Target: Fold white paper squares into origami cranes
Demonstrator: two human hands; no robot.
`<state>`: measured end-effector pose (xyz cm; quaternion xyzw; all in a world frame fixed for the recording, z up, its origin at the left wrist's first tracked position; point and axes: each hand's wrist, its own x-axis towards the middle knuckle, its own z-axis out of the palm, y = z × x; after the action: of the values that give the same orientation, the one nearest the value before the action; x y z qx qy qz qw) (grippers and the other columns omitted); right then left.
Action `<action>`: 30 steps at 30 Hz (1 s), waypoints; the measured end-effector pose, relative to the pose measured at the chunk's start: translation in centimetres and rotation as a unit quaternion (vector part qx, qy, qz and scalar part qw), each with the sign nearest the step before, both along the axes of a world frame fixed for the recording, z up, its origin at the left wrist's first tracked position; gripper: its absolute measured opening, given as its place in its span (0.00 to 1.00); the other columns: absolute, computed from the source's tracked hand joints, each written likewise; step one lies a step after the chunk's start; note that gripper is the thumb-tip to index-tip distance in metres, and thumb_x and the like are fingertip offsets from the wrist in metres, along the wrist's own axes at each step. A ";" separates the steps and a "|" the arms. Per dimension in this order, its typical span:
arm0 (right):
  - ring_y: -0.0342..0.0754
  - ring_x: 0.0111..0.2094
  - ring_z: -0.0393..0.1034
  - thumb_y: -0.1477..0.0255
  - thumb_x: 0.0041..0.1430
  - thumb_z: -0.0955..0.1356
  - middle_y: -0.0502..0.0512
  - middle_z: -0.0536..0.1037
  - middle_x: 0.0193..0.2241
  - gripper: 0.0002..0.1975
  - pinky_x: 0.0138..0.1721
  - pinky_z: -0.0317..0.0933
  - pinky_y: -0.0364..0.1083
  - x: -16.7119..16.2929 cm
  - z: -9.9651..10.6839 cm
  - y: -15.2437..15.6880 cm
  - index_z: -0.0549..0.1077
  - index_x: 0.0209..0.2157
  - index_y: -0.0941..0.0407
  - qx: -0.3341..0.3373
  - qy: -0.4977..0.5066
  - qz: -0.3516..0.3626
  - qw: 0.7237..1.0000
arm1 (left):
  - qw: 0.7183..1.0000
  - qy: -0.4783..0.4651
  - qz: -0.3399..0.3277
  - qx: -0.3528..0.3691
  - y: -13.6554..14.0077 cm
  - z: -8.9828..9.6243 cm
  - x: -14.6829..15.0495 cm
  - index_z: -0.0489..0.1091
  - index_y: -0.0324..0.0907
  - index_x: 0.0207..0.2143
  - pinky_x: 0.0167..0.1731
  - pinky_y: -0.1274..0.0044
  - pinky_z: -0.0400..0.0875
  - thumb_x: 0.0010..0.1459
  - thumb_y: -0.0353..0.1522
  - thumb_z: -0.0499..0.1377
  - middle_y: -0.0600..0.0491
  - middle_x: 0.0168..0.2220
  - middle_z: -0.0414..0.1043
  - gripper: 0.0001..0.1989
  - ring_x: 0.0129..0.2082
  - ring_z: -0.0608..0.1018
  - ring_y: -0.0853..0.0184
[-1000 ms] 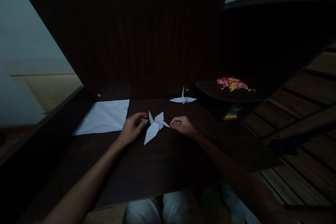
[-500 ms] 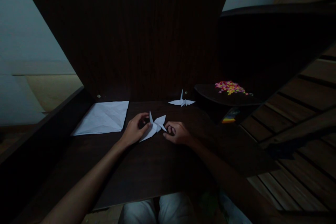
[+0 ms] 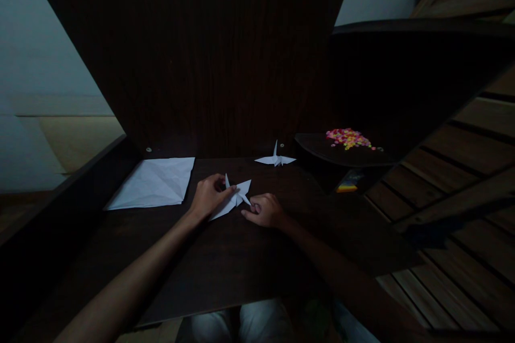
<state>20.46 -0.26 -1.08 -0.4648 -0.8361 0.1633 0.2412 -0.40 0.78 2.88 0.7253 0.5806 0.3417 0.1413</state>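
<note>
A white folded paper crane [image 3: 238, 196] lies on the dark desk with its wings spread. My left hand [image 3: 210, 195] is closed on its left side, thumb laid over the body near the raised point. My right hand [image 3: 266, 210] sits at the crane's right end, fingers curled by the slim pointed tip; the thumb is apart, lower left. The fingertips at that tip are dim, and whether they pinch it I cannot make out. Another white paper crane [image 3: 276, 160] stands farther back, near the upright panel, touched by neither hand.
White creased paper sheets [image 3: 153, 183] lie at the desk's left, beside a raised side board [image 3: 68, 182]. On a low rounded shelf [image 3: 314, 149] at right rests a heap of small colourful pieces [image 3: 349, 139]. A yellow-edged item [image 3: 346, 188] sits beneath it.
My left thumb has moved right, farther over the crane's body. My right hand has shifted slightly down and left, its thumb now extended below the tip. The view has tilted a little.
</note>
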 end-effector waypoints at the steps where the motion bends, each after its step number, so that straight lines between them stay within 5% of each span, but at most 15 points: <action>1: 0.39 0.19 0.59 0.63 0.48 0.70 0.46 0.68 0.16 0.16 0.24 0.48 0.41 0.0 0.0 0.0 0.64 0.17 0.56 -0.002 -0.001 0.000 1.000 | 1.000 0.006 0.002 0.002 0.1 0.0 0.2 0.72 0.41 0.32 0.26 0.75 0.67 0.51 0.45 0.61 0.51 0.28 0.75 0.16 0.27 0.76 0.64; 13: 0.39 0.19 0.58 0.65 0.50 0.70 0.46 0.66 0.16 0.15 0.24 0.46 0.41 0.0 -0.5 0.2 0.64 0.16 0.56 0.013 -0.005 0.009 1.000 | 0.995 0.028 -0.079 -0.056 5.9 1.4 0.9 0.73 0.42 0.28 0.30 0.77 0.68 0.50 0.34 0.62 0.53 0.27 0.77 0.04 0.28 0.77 0.65; 23: 0.39 0.19 0.57 0.66 0.50 0.69 0.47 0.67 0.16 0.16 0.23 0.45 0.41 0.0 -0.9 0.2 0.63 0.16 0.56 0.028 -0.005 0.021 0.999 | 0.997 0.054 -0.026 -0.055 13.7 2.3 1.5 0.74 0.42 0.26 0.36 0.74 0.69 0.47 0.30 0.63 0.52 0.27 0.76 0.01 0.32 0.77 0.63; 30: 0.40 0.19 0.59 0.67 0.50 0.69 0.47 0.68 0.16 0.16 0.23 0.46 0.41 -0.1 -0.5 0.0 0.62 0.16 0.56 0.020 -0.002 0.023 1.000 | 0.998 0.027 0.021 -0.057 15.6 1.8 2.4 0.75 0.40 0.27 0.36 0.74 0.69 0.47 0.31 0.64 0.49 0.28 0.77 0.04 0.34 0.78 0.61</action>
<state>20.33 -0.29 -1.61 -0.4411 -0.8501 0.1510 0.2447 2.02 16.38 4.71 0.7125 0.6180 0.2912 0.1599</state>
